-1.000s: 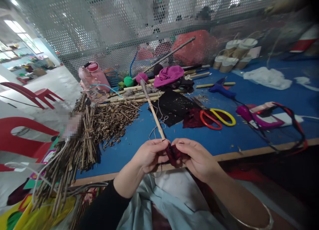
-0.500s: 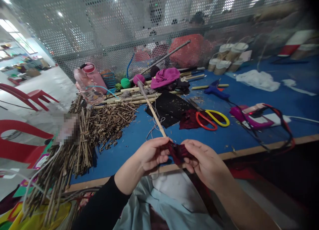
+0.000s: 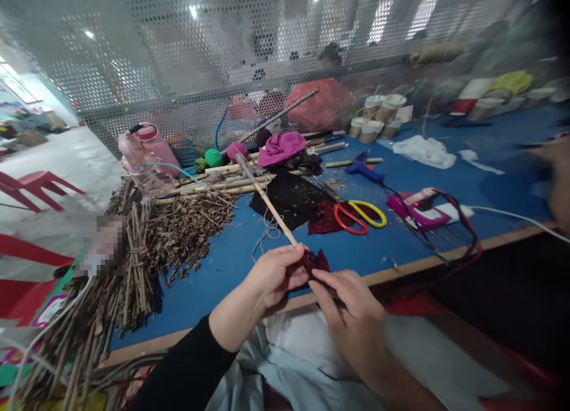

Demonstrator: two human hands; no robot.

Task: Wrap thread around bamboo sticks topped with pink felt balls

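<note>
My left hand (image 3: 274, 274) is closed around the near end of a thin wooden stick (image 3: 266, 201) that slants away over the blue table (image 3: 222, 262). A dark red scrap of cloth (image 3: 317, 261) sits at that end of the stick. My right hand (image 3: 351, 316) pinches the cloth from below with thumb and forefinger. Pale thread (image 3: 263, 236) trails from the stick onto the table.
A heap of dry twigs (image 3: 146, 250) lies at left. Red-and-yellow scissors (image 3: 356, 212), black and dark red cloth (image 3: 291, 197), a blue glue gun (image 3: 363, 168), a magenta tool (image 3: 416, 206) with cords, yarn balls (image 3: 214, 157) and a pink jug (image 3: 145, 152) lie beyond. Perforated metal screen behind.
The view has swung right and down. My right hand has shifted lower under the red cloth, and the cloth now stands up more at the stick's end.
</note>
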